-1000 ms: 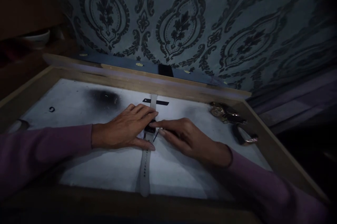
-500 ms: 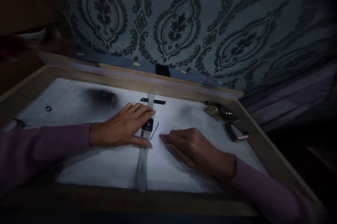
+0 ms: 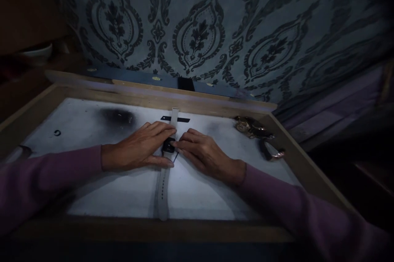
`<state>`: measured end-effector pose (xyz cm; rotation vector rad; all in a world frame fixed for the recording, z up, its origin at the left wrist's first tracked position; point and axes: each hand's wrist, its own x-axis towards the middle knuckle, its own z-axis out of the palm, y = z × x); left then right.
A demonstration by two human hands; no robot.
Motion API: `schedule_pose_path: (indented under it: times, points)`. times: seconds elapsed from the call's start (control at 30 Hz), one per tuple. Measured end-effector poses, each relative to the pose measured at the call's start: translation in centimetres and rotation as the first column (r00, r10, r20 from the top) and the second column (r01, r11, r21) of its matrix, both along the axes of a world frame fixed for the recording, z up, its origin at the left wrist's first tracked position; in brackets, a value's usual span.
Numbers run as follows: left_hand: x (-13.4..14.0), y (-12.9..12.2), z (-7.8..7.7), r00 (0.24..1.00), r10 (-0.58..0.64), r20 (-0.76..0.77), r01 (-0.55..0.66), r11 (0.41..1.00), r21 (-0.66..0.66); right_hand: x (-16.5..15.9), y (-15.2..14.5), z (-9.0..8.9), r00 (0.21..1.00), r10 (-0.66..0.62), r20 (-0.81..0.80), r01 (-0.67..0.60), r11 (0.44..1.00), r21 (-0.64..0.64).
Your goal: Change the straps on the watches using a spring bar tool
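Note:
A smartwatch point(image 3: 168, 145) with a dark face and pale strap point(image 3: 163, 196) lies lengthwise on the white sheet point(image 3: 209, 196). My left hand point(image 3: 140, 145) spans it from the left, fingers at the upper end of the case and thumb at the lower end, steadying it. From the right, my right hand point(image 3: 205, 151) brings its closed fingertips onto the watch face. Whether anything small is between them cannot be seen. A thin dark stick point(image 3: 175, 158) lies just right of the watch, partly beneath my right fingers. Under the strap's far end runs a flat black strip point(image 3: 184, 120).
A wooden frame point(image 3: 147, 94) borders the sheet like a shallow tray. Several wristwatches point(image 3: 250, 127) sit at the right, with a dark-strapped watch point(image 3: 271, 150) below. A small black curved piece point(image 3: 57, 133) lies left. A bowl point(image 3: 38, 52) stands back left, before patterned wallpaper point(image 3: 197, 32).
My right hand has moved left and up, from beside the stick onto the watch face. My left hand stays around the watch. The view has shifted slightly.

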<state>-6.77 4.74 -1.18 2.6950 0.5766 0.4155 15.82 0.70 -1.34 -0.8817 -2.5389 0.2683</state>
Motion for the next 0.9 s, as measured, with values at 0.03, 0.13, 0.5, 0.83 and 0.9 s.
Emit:
schedule_pose_path:
  times: [0.03,0.13,0.5,0.83,0.9]
  points:
    - [-0.2,0.0,0.1,1.0,-0.011,0.024,0.011,1.0,-0.003,0.0,0.0,-0.1,1.0,0.0,0.008,0.0,1.0,-0.008]
    - [-0.9,-0.5,0.6,0.994,-0.02,0.107,0.015,0.999,0.047,0.1,0.0,-0.5,1.0,-0.008,0.016,0.008,1.0,-0.01]
    - [0.6,-1.6,-0.2,0.981,-0.06,0.185,0.033,0.989,0.144,0.0,0.1,-1.4,0.999,0.024,-0.048,-0.025,0.999,-0.02]
    - [1.3,-1.4,1.0,0.958,0.059,0.282,-0.004,0.981,-0.193,0.0,0.0,-1.5,0.997,0.049,-0.058,-0.048,0.999,0.024]
    - [1.2,-1.2,0.8,0.952,0.04,0.302,0.016,0.983,-0.181,0.0,0.0,-1.6,0.997,0.05,-0.059,-0.048,0.998,0.039]
